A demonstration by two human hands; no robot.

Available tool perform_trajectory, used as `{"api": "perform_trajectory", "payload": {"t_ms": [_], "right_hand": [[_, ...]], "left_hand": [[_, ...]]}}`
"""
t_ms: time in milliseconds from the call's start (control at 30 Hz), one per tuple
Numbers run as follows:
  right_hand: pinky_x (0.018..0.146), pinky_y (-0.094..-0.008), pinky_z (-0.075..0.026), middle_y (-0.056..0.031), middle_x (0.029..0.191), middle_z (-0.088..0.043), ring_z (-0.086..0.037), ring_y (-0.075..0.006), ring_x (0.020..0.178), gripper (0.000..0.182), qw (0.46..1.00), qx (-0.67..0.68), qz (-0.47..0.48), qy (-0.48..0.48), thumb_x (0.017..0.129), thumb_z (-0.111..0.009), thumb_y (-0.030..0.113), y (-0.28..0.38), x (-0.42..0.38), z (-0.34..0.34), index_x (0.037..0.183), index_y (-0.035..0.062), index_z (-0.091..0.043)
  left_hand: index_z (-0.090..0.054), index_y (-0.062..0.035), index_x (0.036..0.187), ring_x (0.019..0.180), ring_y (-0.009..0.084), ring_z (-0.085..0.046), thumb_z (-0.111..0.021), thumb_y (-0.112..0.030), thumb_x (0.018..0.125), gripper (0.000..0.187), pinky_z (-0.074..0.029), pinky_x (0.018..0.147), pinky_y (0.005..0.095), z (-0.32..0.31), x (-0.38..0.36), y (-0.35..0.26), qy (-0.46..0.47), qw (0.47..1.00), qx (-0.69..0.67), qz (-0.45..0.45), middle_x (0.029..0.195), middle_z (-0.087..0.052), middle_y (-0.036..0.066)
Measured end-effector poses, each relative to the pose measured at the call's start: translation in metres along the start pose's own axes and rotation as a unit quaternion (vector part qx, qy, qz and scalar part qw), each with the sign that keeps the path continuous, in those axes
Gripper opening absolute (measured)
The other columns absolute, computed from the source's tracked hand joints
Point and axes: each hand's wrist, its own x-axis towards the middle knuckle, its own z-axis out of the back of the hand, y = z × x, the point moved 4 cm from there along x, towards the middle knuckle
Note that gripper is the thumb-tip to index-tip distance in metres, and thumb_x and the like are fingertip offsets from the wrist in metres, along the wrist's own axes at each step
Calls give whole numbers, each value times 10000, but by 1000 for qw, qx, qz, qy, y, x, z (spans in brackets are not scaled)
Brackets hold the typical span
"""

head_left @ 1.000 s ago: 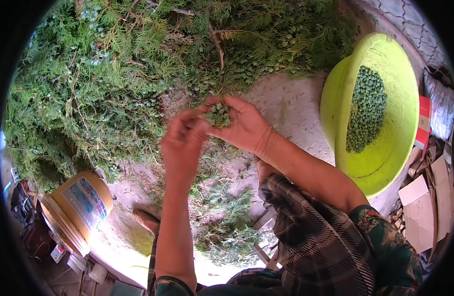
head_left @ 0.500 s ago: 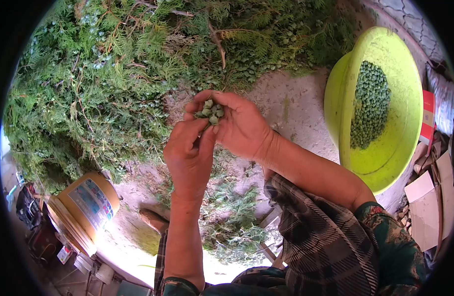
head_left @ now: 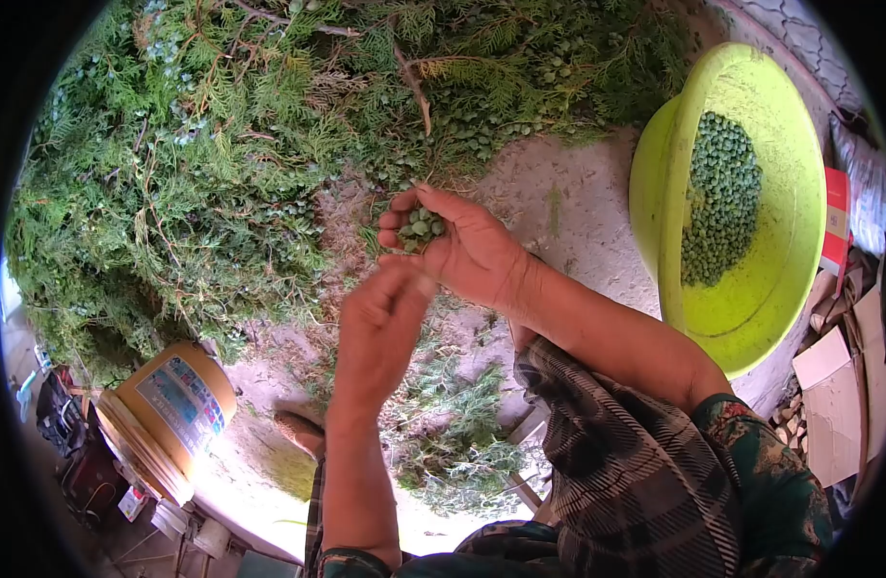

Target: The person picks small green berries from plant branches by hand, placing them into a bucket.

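Observation:
My right hand (head_left: 477, 252) is cupped, palm up, with its fingers curled round a small heap of green cones (head_left: 422, 227). Just below it, my left hand (head_left: 383, 313) has thumb and fingers pinched together near the right hand's fingertips; whatever the pinch holds is too small to make out. Cut conifer branches (head_left: 260, 144) with scaly green leaves and bluish cones are piled beyond both hands. To the right, a tilted yellow-green basin (head_left: 770, 299) has many more green cones (head_left: 722, 202) in it.
A yellow bucket (head_left: 154, 405) with a label lies on its side at the lower left. Loose sprigs (head_left: 457, 414) are scattered on the ground near my knees. Cardboard (head_left: 833, 414) and a red box (head_left: 835, 222) are at the right edge.
My left hand has drawn back slightly downward from the cones in my right palm, its fingers now pinched. The right hand still cups the cones. The view has shifted slightly.

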Motion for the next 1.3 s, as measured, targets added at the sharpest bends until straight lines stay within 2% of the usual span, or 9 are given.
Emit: {"api": "perform_trajectory", "payload": {"t_ms": [67,167,233,300,433,700,800,1067,1300], "right_hand": [[943,-452,-425,-142,1013,-549,-547,-270,1002,271,999,39,-24,-8,923,-473,240,1,3,13,1030,-2,-529],[978,-494,-388,-151,1035,-539,-539,-298,1020,292,998,51,-38,-24,937,-433,244,5,2,16,1061,-8,-513],[949,-476,-410,-146,1040,-552,-547,-282,980,280,998,55,-40,-15,931,-448,249,4,0,13,1043,5,-527],[919,-458,-431,-141,1046,-564,-555,-266,940,268,997,58,-41,-7,925,-463,255,5,-2,10,1025,19,-541],[908,-431,-437,-140,1032,-578,-561,-268,934,269,997,58,-50,-10,927,-450,241,1,-1,12,1012,10,-559],[820,-371,-462,-119,1019,-595,-570,-238,925,236,998,33,-28,-55,909,-465,207,-3,-6,22,993,17,-577],[804,-357,-465,-121,1033,-593,-569,-231,917,234,998,36,-16,-48,904,-470,204,4,-7,13,994,16,-577],[792,-362,-473,-82,967,-570,-550,-181,902,245,999,10,-38,-10,890,-561,253,-7,-4,9,977,25,-569],[769,-348,-457,-40,935,-554,-530,-141,880,265,976,-204,-28,-68,906,-547,325,-10,-23,13,978,71,-571]], "left_hand": [[-618,-1,962,684,56,-498,-577,-88,866,135,-419,560,210,-9,-14,8,243,969,18,49,790,-586,6],[-616,5,990,699,60,-512,-584,-63,855,154,-426,578,203,0,-16,33,240,966,90,35,828,-603,19],[-616,7,982,693,49,-497,-595,-37,841,149,-420,580,197,7,-3,40,180,977,107,49,810,-595,14],[-620,-16,985,641,110,-534,-611,-30,804,182,-437,571,239,23,8,35,-42,997,35,56,702,-597,58],[-584,-48,1095,666,114,-539,-640,32,755,355,-443,563,231,5,20,24,-127,986,44,-99,874,-595,61],[-605,-49,1069,683,134,-573,-658,27,749,333,-475,590,241,-5,29,40,-168,963,99,-183,902,-617,77],[-616,-28,1016,813,84,-584,-636,25,792,231,-467,710,206,-8,20,31,-156,984,-9,-90,928,-636,65],[-597,22,890,660,57,-498,-623,-17,828,79,-408,578,192,-9,14,10,-209,947,111,-218,782,-564,25],[-604,12,867,644,106,-554,-572,-19,830,58,-436,537,247,-11,8,27,-208,954,166,-136,762,-566,68]]}}
